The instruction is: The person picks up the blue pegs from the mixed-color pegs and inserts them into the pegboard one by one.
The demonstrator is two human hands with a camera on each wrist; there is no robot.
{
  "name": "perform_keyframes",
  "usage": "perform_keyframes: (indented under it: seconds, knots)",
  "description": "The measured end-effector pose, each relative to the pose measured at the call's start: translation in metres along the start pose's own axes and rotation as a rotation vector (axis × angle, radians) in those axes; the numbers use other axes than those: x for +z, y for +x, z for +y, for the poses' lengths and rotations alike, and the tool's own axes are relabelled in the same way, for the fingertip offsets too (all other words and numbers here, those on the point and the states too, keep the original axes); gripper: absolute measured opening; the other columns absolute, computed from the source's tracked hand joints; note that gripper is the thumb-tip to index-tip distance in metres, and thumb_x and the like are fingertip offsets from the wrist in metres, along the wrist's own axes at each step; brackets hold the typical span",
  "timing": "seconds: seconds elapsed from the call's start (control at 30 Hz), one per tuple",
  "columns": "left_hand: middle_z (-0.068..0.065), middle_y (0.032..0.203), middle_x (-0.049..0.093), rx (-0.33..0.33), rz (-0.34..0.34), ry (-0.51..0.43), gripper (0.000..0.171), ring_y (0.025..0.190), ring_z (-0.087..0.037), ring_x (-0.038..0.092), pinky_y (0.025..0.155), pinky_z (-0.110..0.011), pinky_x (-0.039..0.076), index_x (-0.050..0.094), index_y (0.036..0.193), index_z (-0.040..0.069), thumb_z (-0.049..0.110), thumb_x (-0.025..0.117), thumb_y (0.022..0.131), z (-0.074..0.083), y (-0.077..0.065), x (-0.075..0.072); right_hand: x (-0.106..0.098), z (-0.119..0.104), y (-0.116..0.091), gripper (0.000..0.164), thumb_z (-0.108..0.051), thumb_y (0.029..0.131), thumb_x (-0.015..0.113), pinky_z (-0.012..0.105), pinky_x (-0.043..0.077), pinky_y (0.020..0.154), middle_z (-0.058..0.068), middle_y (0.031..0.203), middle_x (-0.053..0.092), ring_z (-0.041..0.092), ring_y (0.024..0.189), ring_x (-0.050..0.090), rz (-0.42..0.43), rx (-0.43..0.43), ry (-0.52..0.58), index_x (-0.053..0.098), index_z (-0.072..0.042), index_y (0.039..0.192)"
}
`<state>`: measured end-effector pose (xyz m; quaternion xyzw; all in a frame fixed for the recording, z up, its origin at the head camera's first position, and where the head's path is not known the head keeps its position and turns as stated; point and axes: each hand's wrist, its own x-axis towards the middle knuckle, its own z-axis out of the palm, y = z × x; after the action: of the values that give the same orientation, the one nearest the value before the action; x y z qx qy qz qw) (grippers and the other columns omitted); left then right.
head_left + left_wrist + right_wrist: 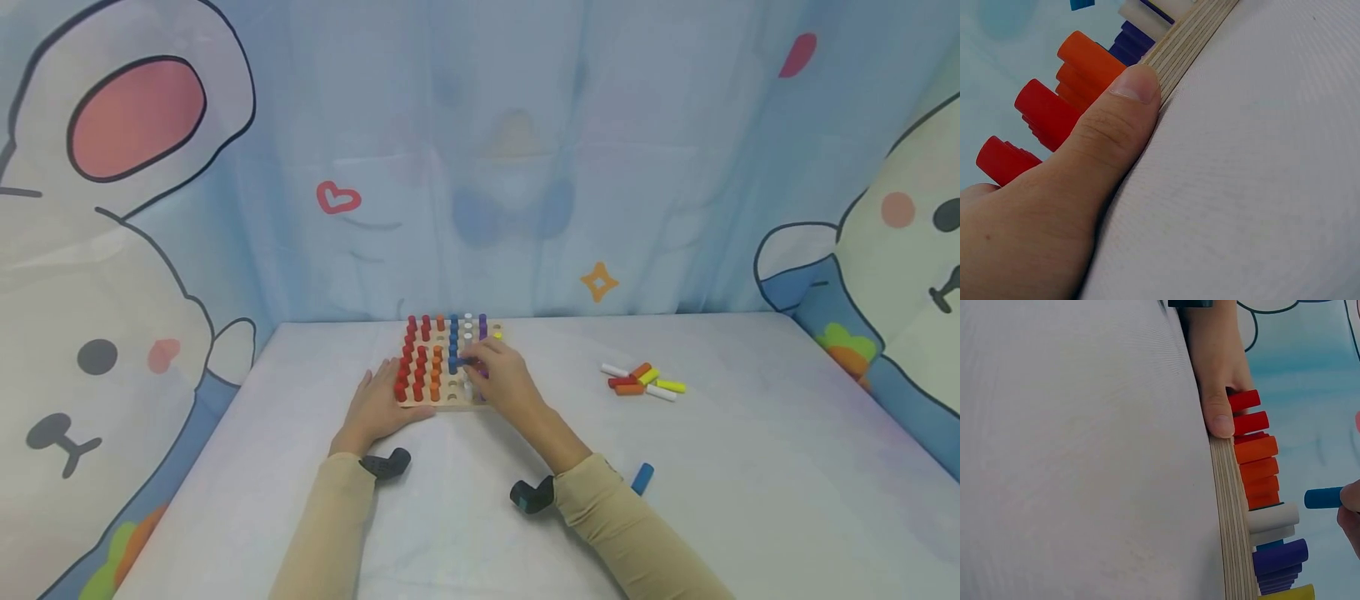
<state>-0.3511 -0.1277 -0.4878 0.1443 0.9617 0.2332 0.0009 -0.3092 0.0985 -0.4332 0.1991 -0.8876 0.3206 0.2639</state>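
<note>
A wooden pegboard [454,408] stands on the table, with red, orange, blue, white, purple and yellow pegs upright in rows. My left hand [377,406] rests against its near left corner, the fingers along the left side and the thumb [1119,115] pressed straight along the front edge. Over the board, my right hand [504,379] pinches a blue peg [1322,498] between thumb and fingers. The peg lies nearly level, above the row of blue pegs [453,337]. In the right wrist view only the fingertips of this hand show, at the right edge.
Right of the board lies a loose pile of white, red, orange and yellow pegs [630,389]. A single blue peg [642,478] lies beside my right sleeve. Behind the table hangs a light blue printed curtain [450,167].
</note>
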Motion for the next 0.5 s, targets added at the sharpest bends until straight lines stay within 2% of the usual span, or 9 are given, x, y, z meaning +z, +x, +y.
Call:
perform_keyframes:
  seconds: [0.17,0.5]
  knots:
    - [-0.009,0.157,0.026,-0.005,-0.005,0.000,0.117,0.148,-0.026,0.016,0.121,-0.050,0.006,0.020,0.152,0.011,0.078,0.062,0.066,0.000,0.000,0.000,0.004,0.001,-0.001,0.019,-0.003,0.080,0.073,0.022,0.058,0.076,0.004,0.097,0.065,0.015,0.087,0.068,-0.023,-0.016,0.010,0.071,-0.007,0.099]
    - [-0.010,0.157,0.026,0.002,-0.001,-0.013,0.120,0.147,-0.026,0.017,0.121,-0.049,0.006,0.021,0.152,0.009,0.080,0.062,0.064,0.000,0.000,-0.002,0.012,0.000,0.001,0.018,-0.005,0.078,0.076,0.022,0.057,0.079,0.002,0.094,0.066,0.013,0.087,0.068,-0.036,-0.078,-0.066,0.073,-0.007,0.095]
